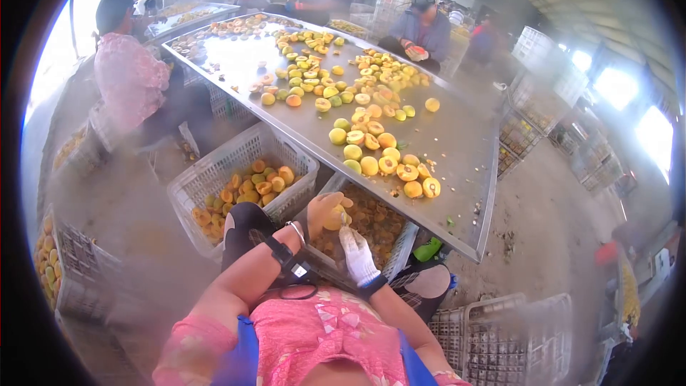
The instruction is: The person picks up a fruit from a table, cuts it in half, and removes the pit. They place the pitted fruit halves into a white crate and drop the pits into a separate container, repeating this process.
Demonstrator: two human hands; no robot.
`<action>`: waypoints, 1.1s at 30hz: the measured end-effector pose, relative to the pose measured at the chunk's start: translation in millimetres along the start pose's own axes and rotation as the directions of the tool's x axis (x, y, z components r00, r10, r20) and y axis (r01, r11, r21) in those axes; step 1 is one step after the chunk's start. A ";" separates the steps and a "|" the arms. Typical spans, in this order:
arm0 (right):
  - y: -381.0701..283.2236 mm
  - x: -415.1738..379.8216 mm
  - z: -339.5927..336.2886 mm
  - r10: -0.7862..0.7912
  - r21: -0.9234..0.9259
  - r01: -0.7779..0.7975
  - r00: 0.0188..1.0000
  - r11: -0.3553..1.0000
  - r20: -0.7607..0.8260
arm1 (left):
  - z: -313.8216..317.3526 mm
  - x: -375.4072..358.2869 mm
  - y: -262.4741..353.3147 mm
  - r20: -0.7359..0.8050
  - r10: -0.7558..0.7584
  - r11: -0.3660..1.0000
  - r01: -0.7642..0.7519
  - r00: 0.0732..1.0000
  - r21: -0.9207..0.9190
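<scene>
My left hand (323,213), bare with a bracelet at the wrist, is closed around a yellow peach (334,219). My right hand (357,253) wears a white glove, its fingers pinched together close to the peach; what they grip is too small to make out. Under both hands sits a crate (401,254) holding dark pits or scraps, partly hidden by my arms. Left of it, another crate (187,187) holds peach halves (246,193). Whole and cut peaches (386,165) lie on the metal table (457,171) in front of me.
A person in a pink top (132,75) sits along the table's left side. Across it sits another person (425,28) wearing a cap. Stacked crates (532,104) stand at right, and crates (500,339) lie by my right side. The table corner (480,257) juts out near my right knee.
</scene>
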State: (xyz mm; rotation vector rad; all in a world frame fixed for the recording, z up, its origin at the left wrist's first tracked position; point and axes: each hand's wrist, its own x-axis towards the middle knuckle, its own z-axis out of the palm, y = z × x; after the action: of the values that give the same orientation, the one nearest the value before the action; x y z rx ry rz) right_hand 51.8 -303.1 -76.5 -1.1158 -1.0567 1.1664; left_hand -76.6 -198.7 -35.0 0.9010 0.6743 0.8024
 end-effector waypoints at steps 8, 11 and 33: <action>-92.3 10.8 -9.6 0.217 0.444 -0.206 0.976 0.872 0.027 | -43.2 -14.7 15.4 -0.343 0.143 0.971 -0.199 0.928 -0.133; -85.9 10.4 -7.7 0.257 0.216 -0.230 0.960 0.949 -0.108 | -84.5 -48.7 67.0 -0.407 0.298 0.887 -0.408 0.863 -0.218; -86.6 124.6 -82.5 -0.107 -0.255 -0.046 0.826 0.966 -0.553 | -408.0 -73.0 -9.6 -0.519 -0.021 -0.338 0.483 0.854 0.808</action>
State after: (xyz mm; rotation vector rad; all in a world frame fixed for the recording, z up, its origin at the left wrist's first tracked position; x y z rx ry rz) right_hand 157.7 -191.7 2.4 -1.5256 -0.7609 0.6046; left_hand -433.5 -95.6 -219.1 2.0575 1.9386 -0.4390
